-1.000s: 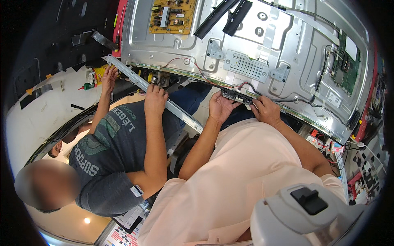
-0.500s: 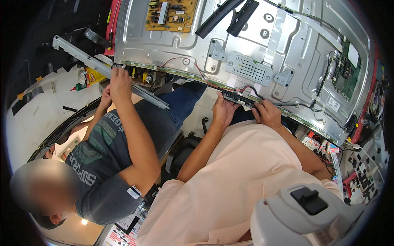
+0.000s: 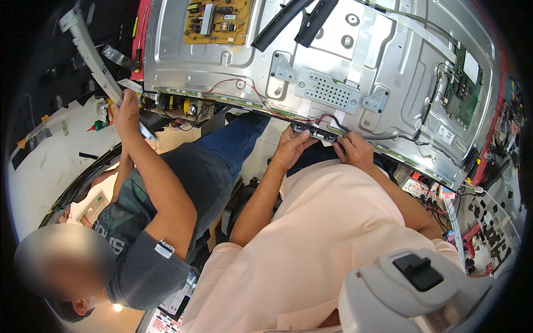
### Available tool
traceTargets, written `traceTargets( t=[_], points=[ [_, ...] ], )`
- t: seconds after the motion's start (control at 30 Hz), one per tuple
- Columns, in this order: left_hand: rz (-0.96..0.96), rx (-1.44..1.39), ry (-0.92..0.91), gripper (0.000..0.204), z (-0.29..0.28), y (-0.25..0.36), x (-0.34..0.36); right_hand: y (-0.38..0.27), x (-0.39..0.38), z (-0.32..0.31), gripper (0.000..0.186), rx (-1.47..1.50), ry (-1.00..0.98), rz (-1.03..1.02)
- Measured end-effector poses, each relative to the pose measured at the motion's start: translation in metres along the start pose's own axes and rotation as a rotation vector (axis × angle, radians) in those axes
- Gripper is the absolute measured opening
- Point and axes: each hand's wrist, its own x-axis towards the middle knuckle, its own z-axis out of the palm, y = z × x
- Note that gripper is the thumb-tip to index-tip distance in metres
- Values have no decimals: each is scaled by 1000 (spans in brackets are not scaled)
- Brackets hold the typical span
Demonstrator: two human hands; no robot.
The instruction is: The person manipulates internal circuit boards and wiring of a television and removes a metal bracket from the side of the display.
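Note:
A small dark, narrow electronic module (image 3: 317, 134) lies crosswise at the near edge of an opened flat-screen TV's silver back panel (image 3: 244, 72). My left hand (image 3: 290, 149) pinches its left end, thumb on top. My right hand (image 3: 355, 151) has its fingers closed on the right end. Red and black wires (image 3: 331, 117) run from the panel edge close to the module. The undersides of the module and some fingertips are hidden.
On the panel are a yellow-brown circuit board (image 3: 217, 22), a perforated metal cover (image 3: 327, 90), two black strips (image 3: 284, 23) and a green board (image 3: 465, 91). To the left, a co-worker's hand (image 3: 127, 114) holds a long metal rail (image 3: 91, 58).
The panel has shifted slightly left in view. My hands have tilted the module so more of its face shows. The co-worker's rail has swung further left and steeper.

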Motion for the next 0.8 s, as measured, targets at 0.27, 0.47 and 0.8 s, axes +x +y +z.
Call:
traceTargets(
  t=[0.27,0.47,0.8],
  points=[
    [-14,-34,-88,38,-4,0,4,-3,1,-4,21,-5,-13,-2],
    [-28,-124,-109,40,-5,-7,6,-2,0,-4,21,22,6,3],
    [-22,-137,-35,37,-4,-13,4,-2,-1,-8,20,35,21,-31]
  ],
)
